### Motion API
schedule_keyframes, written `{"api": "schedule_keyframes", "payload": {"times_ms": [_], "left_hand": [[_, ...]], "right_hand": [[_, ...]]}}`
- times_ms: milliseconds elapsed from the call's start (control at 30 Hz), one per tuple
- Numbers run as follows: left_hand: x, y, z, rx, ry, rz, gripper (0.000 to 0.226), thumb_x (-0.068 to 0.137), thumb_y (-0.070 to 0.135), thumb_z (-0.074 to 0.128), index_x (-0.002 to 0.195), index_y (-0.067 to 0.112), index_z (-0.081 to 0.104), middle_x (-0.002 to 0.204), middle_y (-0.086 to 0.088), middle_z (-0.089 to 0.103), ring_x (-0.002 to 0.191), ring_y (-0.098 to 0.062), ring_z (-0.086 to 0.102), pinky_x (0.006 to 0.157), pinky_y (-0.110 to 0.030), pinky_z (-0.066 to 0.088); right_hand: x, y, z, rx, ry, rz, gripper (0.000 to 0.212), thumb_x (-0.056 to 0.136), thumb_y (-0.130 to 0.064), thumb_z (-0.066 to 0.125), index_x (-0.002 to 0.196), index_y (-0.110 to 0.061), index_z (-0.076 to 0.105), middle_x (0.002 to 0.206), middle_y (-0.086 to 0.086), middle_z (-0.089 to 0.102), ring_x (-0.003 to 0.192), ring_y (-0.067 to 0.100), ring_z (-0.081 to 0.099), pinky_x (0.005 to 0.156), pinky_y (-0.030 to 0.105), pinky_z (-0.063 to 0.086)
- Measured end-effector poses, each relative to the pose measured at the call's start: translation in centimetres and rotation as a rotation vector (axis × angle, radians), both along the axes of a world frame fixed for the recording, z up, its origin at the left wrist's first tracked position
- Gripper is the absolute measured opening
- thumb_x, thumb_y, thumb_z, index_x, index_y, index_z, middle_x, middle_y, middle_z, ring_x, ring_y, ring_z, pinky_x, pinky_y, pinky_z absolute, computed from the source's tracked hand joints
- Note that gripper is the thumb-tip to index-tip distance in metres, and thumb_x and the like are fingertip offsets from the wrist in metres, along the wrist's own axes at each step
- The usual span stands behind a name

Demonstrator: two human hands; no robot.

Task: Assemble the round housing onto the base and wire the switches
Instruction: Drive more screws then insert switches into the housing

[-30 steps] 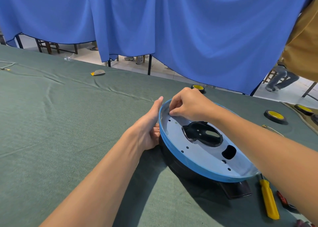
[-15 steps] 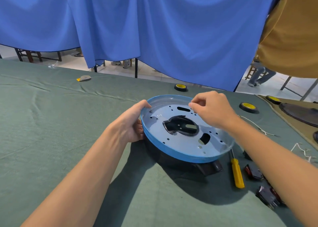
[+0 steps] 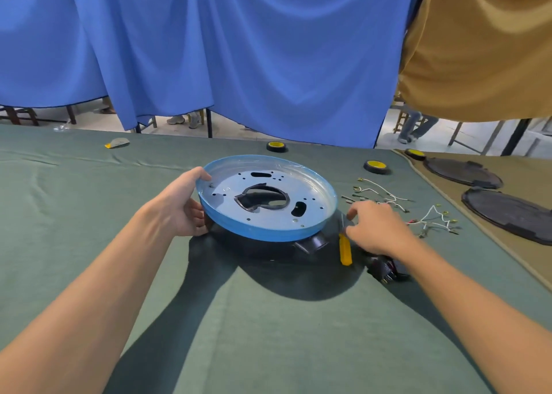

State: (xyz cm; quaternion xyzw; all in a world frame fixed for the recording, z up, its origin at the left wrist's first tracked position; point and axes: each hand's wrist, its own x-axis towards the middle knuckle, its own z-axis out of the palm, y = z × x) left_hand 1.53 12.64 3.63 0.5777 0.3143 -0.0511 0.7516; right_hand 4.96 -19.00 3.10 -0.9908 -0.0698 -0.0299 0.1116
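Nearest to you, to the right of the round housing (image 3: pixel 265 198) and a little closer than its front edge, a small heap of black switches (image 3: pixel 386 268) lay on the green cloth (image 3: pixel 89 244). Partly under your right forearm, they were too dark to count. Just right of the housing's front edge lay a screwdriver (image 3: pixel 345 250), its yellow handle pointing toward you.

Your right hand (image 3: pixel 378 226) was low over the cloth just right of the housing, fingers curled, with the fingertips (image 3: pixel 348 230) at the far end of the yellow handle. Whether they pinched the tool or only touched it could not be told.

Your left hand (image 3: pixel 179 207) gripped the housing's left side, thumb hooked over the blue rim and the other fingers curled underneath.

The housing itself sat open side up on the black base (image 3: pixel 312 244), which showed below its front right edge. Its pale floor had a large middle opening and several small holes.

Right of the housing, beyond your right hand, loose white wires (image 3: pixel 385 195) were strewn about. Further right lay two flat black covers (image 3: pixel 507 214). Behind the housing stood a yellow-and-black wheel (image 3: pixel 276 146), with another wheel (image 3: pixel 375 166) behind and to the right. A blue curtain (image 3: pixel 239 50) hung well behind the housing.
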Motion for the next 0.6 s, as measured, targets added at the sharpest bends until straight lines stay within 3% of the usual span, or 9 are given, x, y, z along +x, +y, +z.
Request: {"api": "schedule_keyframes", "payload": {"times_ms": [100, 200, 300, 400, 600], "left_hand": [[-0.5, -0.2, 0.2, -0.013, 0.023, -0.008, 0.054, 0.068, 0.043, 0.068, 0.101, 0.002, 0.055, 0.088, -0.009, 0.057, 0.078, -0.023, 0.056, 0.065, -0.034, 0.048], [-0.8, -0.5, 0.2, -0.03, 0.008, 0.006, 0.057, 0.072, 0.044, 0.068, 0.105, 0.0, 0.055, 0.087, -0.008, 0.056, 0.073, -0.021, 0.056, 0.064, -0.032, 0.049], [-1.1, -0.9, -0.1, -0.039, -0.021, 0.037, 0.053, 0.074, 0.042, 0.07, 0.104, 0.001, 0.056, 0.08, -0.008, 0.057, 0.063, -0.021, 0.057, 0.057, -0.031, 0.052], [-1.3, -1.0, -0.5, -0.046, -0.037, 0.061, 0.046, 0.074, 0.04, 0.07, 0.098, 0.003, 0.058, 0.08, -0.007, 0.058, 0.062, -0.021, 0.058, 0.049, -0.027, 0.053], [-0.7, -0.5, -1.0, -0.025, -0.068, 0.049, 0.045, 0.071, 0.039, 0.07, 0.098, 0.004, 0.061, 0.085, -0.008, 0.06, 0.063, -0.022, 0.06, 0.059, -0.031, 0.054]], "right_hand": [[-1.2, 0.3, -0.4, -0.118, 0.025, 0.012, 0.033, 0.085, -0.041, 0.06, 0.11, -0.021, 0.053, 0.107, 0.01, 0.057, 0.093, 0.032, 0.056, 0.072, 0.039, 0.048], [-1.9, 1.0, -0.4, -0.173, 0.003, 0.025, 0.027, 0.084, -0.035, 0.059, 0.103, -0.019, 0.048, 0.096, 0.007, 0.051, 0.084, 0.029, 0.049, 0.064, 0.038, 0.042], [-1.8, 1.1, -0.1, -0.049, 0.007, -0.019, 0.021, 0.083, -0.027, 0.058, 0.096, -0.017, 0.045, 0.102, 0.01, 0.054, 0.09, 0.033, 0.052, 0.066, 0.038, 0.042], [-1.3, 0.7, 0.7, 0.046, -0.075, -0.087, 0.028, 0.087, -0.03, 0.057, 0.106, -0.014, 0.045, 0.113, 0.016, 0.055, 0.103, 0.039, 0.053, 0.07, 0.037, 0.038], [-0.1, 0.9, 3.0, 0.284, -0.311, -0.057, 0.023, 0.092, -0.025, 0.052, 0.111, -0.012, 0.048, 0.089, 0.01, 0.062, 0.078, 0.028, 0.053, 0.064, 0.037, 0.042]]}}
